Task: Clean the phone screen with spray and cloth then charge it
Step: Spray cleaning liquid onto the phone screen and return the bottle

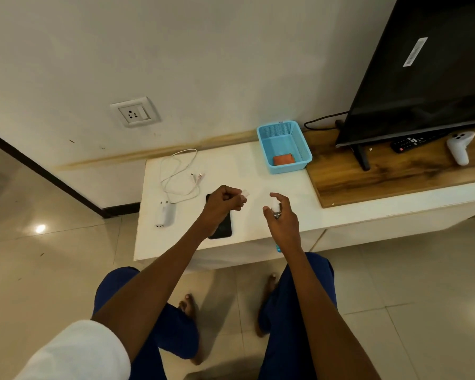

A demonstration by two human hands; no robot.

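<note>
A low white counter (258, 234) stands against a pale wall. The dark phone (223, 226) lies on it, half hidden under the left hand (224, 201), which pinches a small white cap (245, 192). The right hand (281, 218) grips the spray bottle (275, 205), its body mostly hidden. An orange cloth (283, 159) sits in the blue basket (302, 141).

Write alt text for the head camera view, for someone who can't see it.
A person's right hand holds a small spray bottle and the left hand its cap, above a black phone on a white table.
</note>
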